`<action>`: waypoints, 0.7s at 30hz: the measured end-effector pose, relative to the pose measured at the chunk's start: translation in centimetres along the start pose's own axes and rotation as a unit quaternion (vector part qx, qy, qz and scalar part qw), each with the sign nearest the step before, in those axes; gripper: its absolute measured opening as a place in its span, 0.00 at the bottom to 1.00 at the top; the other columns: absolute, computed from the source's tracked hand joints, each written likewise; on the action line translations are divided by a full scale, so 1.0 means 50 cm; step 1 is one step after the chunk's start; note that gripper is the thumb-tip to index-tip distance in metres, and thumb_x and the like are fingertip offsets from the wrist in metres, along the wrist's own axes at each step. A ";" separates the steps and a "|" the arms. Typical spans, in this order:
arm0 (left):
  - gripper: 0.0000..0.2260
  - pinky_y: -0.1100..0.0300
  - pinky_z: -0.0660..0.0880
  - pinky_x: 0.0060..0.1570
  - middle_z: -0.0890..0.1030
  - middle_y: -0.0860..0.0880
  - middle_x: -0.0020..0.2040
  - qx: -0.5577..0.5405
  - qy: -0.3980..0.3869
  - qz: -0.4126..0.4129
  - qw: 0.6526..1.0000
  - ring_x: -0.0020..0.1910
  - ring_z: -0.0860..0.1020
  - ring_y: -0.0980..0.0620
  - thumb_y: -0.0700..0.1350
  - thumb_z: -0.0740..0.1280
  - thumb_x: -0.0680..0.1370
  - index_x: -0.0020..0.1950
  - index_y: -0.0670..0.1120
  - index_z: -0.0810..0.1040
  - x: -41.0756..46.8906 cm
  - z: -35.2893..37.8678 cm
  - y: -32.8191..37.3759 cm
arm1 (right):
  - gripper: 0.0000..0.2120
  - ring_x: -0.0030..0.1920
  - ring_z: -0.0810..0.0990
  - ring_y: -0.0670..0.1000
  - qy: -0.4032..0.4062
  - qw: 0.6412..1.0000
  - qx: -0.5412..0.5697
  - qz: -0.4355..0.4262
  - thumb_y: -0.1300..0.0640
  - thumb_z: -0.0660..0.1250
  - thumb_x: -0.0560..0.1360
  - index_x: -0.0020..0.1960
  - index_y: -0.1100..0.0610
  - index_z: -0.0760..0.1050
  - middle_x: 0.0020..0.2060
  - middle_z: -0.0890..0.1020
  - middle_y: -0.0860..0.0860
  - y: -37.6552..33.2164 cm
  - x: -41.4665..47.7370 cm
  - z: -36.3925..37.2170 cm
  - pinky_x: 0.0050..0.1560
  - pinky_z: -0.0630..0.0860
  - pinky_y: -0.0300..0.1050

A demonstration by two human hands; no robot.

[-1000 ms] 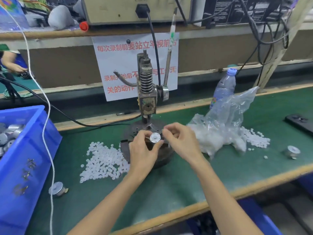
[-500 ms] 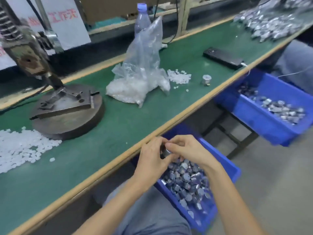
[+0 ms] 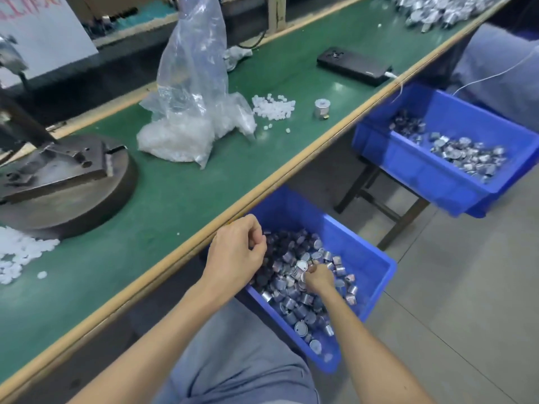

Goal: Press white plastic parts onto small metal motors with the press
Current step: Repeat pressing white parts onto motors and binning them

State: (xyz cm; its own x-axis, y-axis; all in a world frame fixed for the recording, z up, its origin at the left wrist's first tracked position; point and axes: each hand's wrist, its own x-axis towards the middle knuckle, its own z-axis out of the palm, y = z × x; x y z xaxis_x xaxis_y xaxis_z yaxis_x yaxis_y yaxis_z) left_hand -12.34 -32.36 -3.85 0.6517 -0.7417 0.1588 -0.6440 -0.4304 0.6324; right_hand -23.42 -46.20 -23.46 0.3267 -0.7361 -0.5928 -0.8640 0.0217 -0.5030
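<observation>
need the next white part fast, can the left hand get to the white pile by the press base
Probably yes. The left hand hangs at the edge of the green mat, and only bare mat lies between it and the white pile; the press base sits behind that path.

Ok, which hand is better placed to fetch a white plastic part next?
Left, probably. The left hand hovers at the bench edge, loosely curled with nothing visible in it, nearest the white parts by the press. The right hand is down among the motors in the blue bin.
</observation>
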 end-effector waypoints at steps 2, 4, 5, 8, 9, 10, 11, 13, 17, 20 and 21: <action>0.19 0.64 0.64 0.28 0.68 0.56 0.23 -0.003 0.001 0.004 1.000 0.28 0.69 0.57 0.37 0.68 0.71 0.30 0.53 0.63 0.003 -0.006 0.001 | 0.11 0.40 0.75 0.56 0.023 0.999 0.036 -0.009 0.64 0.60 0.73 0.32 0.59 0.71 0.33 0.76 0.55 -0.010 -0.002 -0.015 0.40 0.67 0.43; 0.19 0.65 0.64 0.28 0.68 0.56 0.23 -0.009 0.005 0.012 1.000 0.28 0.69 0.57 0.36 0.68 0.71 0.30 0.54 0.62 0.008 -0.013 0.004 | 0.15 0.39 0.72 0.56 0.077 0.993 0.075 -0.043 0.63 0.59 0.74 0.29 0.57 0.68 0.30 0.74 0.54 -0.035 -0.014 -0.043 0.39 0.66 0.43; 0.19 0.66 0.65 0.29 0.68 0.56 0.23 -0.013 0.009 0.015 1.000 0.28 0.69 0.58 0.36 0.68 0.71 0.30 0.54 0.62 0.010 -0.019 0.006 | 0.14 0.39 0.71 0.56 0.108 0.988 0.092 -0.064 0.62 0.59 0.74 0.29 0.55 0.68 0.30 0.74 0.53 -0.054 -0.025 -0.061 0.39 0.66 0.44; 0.19 0.68 0.64 0.29 0.67 0.56 0.23 -0.026 0.030 0.008 0.999 0.28 0.70 0.58 0.36 0.68 0.71 0.29 0.54 0.62 0.013 -0.044 0.006 | 0.11 0.39 0.73 0.52 0.176 0.954 0.195 -0.144 0.58 0.62 0.75 0.34 0.52 0.71 0.31 0.76 0.48 -0.141 -0.074 -0.115 0.39 0.66 0.43; 0.19 0.68 0.63 0.29 0.67 0.57 0.23 -0.030 0.039 0.001 0.999 0.27 0.69 0.58 0.36 0.68 0.71 0.29 0.54 0.62 0.013 -0.057 0.004 | 0.10 0.37 0.74 0.49 0.192 0.935 0.237 -0.182 0.58 0.63 0.75 0.35 0.51 0.72 0.31 0.76 0.46 -0.179 -0.096 -0.132 0.38 0.68 0.42; 0.19 0.67 0.63 0.29 0.67 0.57 0.23 -0.033 0.049 -0.006 0.998 0.27 0.69 0.58 0.36 0.67 0.70 0.29 0.54 0.62 0.013 -0.071 0.001 | 0.10 0.35 0.74 0.46 0.207 0.913 0.267 -0.230 0.59 0.64 0.75 0.35 0.51 0.73 0.31 0.77 0.45 -0.220 -0.121 -0.148 0.37 0.69 0.37; 0.19 0.63 0.65 0.30 0.67 0.56 0.23 -0.036 0.060 -0.013 0.997 0.26 0.68 0.58 0.36 0.67 0.70 0.28 0.53 0.62 0.012 -0.089 -0.003 | 0.10 0.33 0.73 0.43 0.214 0.889 0.286 -0.285 0.59 0.65 0.75 0.35 0.51 0.74 0.30 0.76 0.45 -0.263 -0.147 -0.161 0.36 0.68 0.34; 0.19 0.59 0.66 0.31 0.66 0.56 0.23 -0.044 0.086 -0.027 0.995 0.25 0.66 0.58 0.36 0.67 0.70 0.28 0.53 0.62 0.006 -0.134 -0.015 | 0.09 0.29 0.69 0.41 0.194 0.850 0.304 -0.384 0.60 0.65 0.76 0.36 0.56 0.75 0.28 0.75 0.47 -0.349 -0.199 -0.171 0.33 0.66 0.32; 0.19 0.66 0.63 0.30 0.65 0.56 0.23 -0.054 0.169 -0.056 0.983 0.26 0.66 0.57 0.36 0.68 0.70 0.29 0.52 0.62 -0.026 -0.264 -0.065 | 0.09 0.28 0.68 0.42 0.054 0.819 0.270 -0.504 0.61 0.66 0.76 0.37 0.57 0.76 0.27 0.74 0.48 -0.491 -0.293 -0.111 0.31 0.64 0.33; 0.18 0.69 0.62 0.30 0.66 0.56 0.24 -0.064 0.237 -0.105 0.964 0.27 0.65 0.58 0.36 0.69 0.71 0.29 0.50 0.63 -0.058 -0.380 -0.116 | 0.12 0.29 0.70 0.42 -0.074 0.799 0.193 -0.564 0.61 0.67 0.75 0.35 0.51 0.75 0.28 0.77 0.47 -0.562 -0.370 -0.015 0.32 0.67 0.36; 0.18 0.69 0.63 0.30 0.67 0.56 0.24 -0.056 0.256 -0.116 0.958 0.27 0.66 0.58 0.36 0.69 0.71 0.29 0.50 0.63 -0.070 -0.418 -0.130 | 0.13 0.28 0.69 0.41 -0.110 0.786 0.171 -0.584 0.61 0.68 0.75 0.34 0.49 0.75 0.27 0.76 0.45 -0.581 -0.397 0.016 0.32 0.66 0.36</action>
State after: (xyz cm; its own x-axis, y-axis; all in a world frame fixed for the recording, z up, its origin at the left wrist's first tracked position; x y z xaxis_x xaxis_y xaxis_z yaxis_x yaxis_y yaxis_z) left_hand -2.06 -16.19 7.32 0.9014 -0.2712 0.3375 -0.4303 -0.4741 0.7682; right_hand -4.48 -31.69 2.40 0.9113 -0.2554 0.3231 0.2149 -0.3744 -0.9020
